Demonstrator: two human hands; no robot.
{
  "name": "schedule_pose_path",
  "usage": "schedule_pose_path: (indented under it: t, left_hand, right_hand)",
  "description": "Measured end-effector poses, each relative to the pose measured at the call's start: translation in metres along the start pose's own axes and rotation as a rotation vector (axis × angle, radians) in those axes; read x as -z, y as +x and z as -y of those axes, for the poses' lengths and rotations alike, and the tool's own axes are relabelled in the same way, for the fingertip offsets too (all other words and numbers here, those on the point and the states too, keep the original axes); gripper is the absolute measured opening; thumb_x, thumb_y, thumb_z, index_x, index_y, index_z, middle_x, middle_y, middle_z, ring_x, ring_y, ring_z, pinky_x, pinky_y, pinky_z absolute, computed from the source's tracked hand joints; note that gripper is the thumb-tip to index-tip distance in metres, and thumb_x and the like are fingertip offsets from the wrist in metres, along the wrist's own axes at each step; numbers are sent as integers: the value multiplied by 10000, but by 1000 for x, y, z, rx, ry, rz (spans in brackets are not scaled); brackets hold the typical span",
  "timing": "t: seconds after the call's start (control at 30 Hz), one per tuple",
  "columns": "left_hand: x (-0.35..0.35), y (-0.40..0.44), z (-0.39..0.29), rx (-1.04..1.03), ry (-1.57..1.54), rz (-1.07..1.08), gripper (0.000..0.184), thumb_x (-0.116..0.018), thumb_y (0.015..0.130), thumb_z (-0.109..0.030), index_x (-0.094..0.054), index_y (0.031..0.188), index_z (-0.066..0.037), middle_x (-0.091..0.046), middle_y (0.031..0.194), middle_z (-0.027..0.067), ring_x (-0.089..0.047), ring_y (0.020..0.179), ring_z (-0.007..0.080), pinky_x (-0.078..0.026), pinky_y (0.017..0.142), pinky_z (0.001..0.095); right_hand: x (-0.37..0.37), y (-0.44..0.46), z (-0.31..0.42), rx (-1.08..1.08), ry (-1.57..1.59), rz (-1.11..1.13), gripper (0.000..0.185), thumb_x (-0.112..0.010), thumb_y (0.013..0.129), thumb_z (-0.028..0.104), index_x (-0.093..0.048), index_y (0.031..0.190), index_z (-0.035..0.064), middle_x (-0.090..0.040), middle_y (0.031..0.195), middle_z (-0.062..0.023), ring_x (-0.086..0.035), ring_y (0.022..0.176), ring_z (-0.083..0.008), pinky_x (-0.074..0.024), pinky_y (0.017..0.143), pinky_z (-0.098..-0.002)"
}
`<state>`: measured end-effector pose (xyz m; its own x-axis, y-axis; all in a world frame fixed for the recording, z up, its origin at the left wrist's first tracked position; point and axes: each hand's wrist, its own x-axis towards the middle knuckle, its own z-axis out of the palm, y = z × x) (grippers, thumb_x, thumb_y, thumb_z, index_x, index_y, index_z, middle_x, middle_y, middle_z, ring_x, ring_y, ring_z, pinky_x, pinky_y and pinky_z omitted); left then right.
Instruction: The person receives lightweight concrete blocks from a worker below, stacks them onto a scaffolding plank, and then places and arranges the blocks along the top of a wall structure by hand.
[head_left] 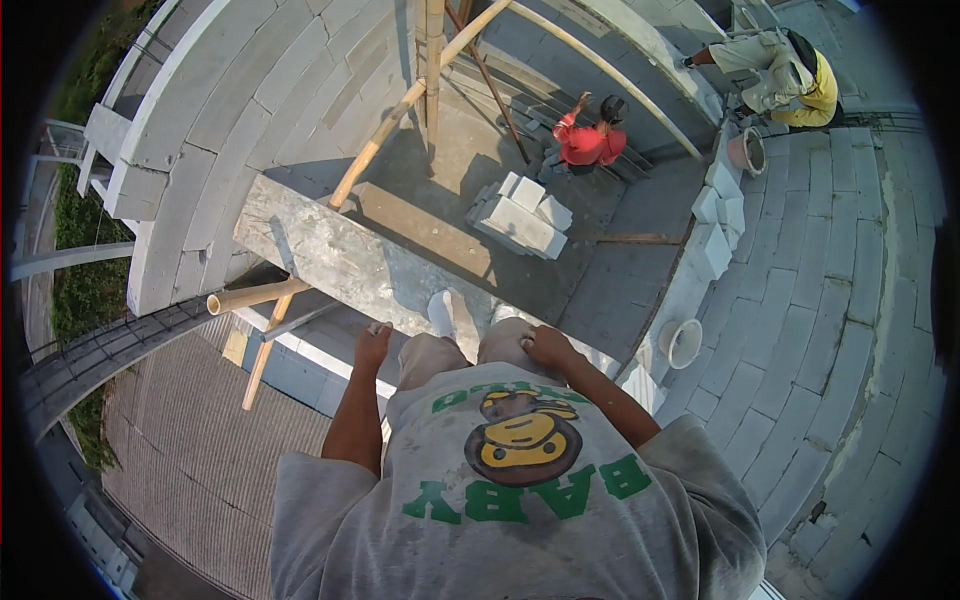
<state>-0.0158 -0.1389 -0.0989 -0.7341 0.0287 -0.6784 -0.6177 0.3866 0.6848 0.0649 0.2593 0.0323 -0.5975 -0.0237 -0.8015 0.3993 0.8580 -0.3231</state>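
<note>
The long, grey, stained plank (335, 250) lay underfoot. Pale rectangular-block walls (235, 105) looked part-built; rough-edged white blocks (518, 222) sat stacked below, unlaid. The left hand (372, 346) was curled narrow, the right hand (549, 348) likewise by beige cloth shorts (500, 342); whether either held anything could not be told.

On a building site, green capitals (497, 502) are spelling out the word "BABY" across the upper chest of a grey T-shirt (450, 560), the letters appearing upside down as the wearer is looking down. A cartoon monkey face (525, 440) is separating that word from a second line of green lettering (450, 403) nearer the hem, where the fabric is creasing and foreshortening the characters, leaving them too distorted for a sure reading.
</note>
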Motion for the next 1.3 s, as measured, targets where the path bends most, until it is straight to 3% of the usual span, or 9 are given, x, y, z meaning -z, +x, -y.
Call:
schedule_pose_path:
  t: [0.27, 0.37, 0.47, 0.57, 0.7, 0.77, 0.8, 1.03, 1.3]
  left_hand:
    - [-1, -46, -53, -34, 175, 156, 391, -661, 792, -334, -655, 947, 25, -658, 876, 142, -622, 813, 214, -473, 725, 332]
    - [-16, -75, -74, 22, 320, 287, 477, -698, 754, -347, -638, 1030, 37, -661, 975, 176, -636, 914, 263, -482, 793, 335]
    - [-37, -103, -78, 165, 333, 473, 602, -738, 699, -368, -600, 1121, 39, -655, 1061, 161, -634, 976, 276, -480, 847, 345]
    - [-61, -133, -75, 111, 421, 550, 608, -724, 695, -376, -601, 1134, 26, -642, 1097, 170, -629, 998, 281, -479, 859, 354]
    - [-82, -160, -92, 102, 633, 400, 548, -690, 702, -357, -618, 1124, -14, -625, 1080, 211, -609, 1001, 321, -477, 862, 379]
    - [-87, -161, -112, 54, 689, 377, 494, -665, 713, -354, -639, 1084, -29, -626, 1040, 224, -602, 982, 346, -479, 850, 398]
    - [-94, -163, -99, -58, 643, 270, 413, -639, 734, -357, -665, 983, -30, -642, 951, 216, -613, 925, 363, -486, 813, 414]
    - [-95, -164, -144, 213, 571, 428, 335, -633, 731, -349, -673, 863, -44, -661, 901, 208, -636, 895, 345, -487, 790, 417]
    - [-84, -158, -155, 119, 499, 522, 251, -616, 734, -259, -666, 852, -43, -661, 827, 179, -640, 798, 320, -487, 739, 387]
  right_hand:
    - [23, -25, 56, 172, -131, 104, 505, -542, 827, 373, -576, 1188, 21, -559, 1199, -218, -545, 1086, -355, -438, 918, -422]
    - [14, -17, 52, 197, -293, 208, 457, -567, 813, 354, -607, 1156, 55, -597, 1140, -201, -569, 1049, -349, -458, 890, -420]
    - [-1, -3, 43, 201, -248, 205, 383, -583, 799, 329, -646, 1081, 78, -637, 1045, -183, -602, 977, -345, -477, 849, -428]
    - [-4, 2, 28, 199, -107, 177, 337, -574, 792, 305, -657, 1007, 59, -651, 956, -189, -619, 906, -353, -485, 819, -434]
    - [8, 8, 2, 248, -119, 138, 290, -567, 773, 300, -666, 931, 78, -652, 919, -186, -624, 885, -348, -485, 795, -438]
    - [39, 2, 14, 189, -95, 316, 292, -594, 735, 307, -695, 922, 107, -664, 926, -179, -636, 891, -322, -491, 803, -415]
    - [42, 7, 17, 247, -119, 342, 278, -590, 740, 313, -690, 900, 109, -661, 901, -175, -633, 874, -326, -485, 785, -421]
    - [36, 12, -4, 270, -125, 360, 242, -586, 750, 315, -684, 860, 123, -656, 841, -172, -623, 827, -351, -477, 739, -441]
    - [56, 28, 24, 255, -186, 367, 312, -611, 712, 313, -696, 897, 77, -658, 869, -208, -633, 851, -359, -487, 767, -437]
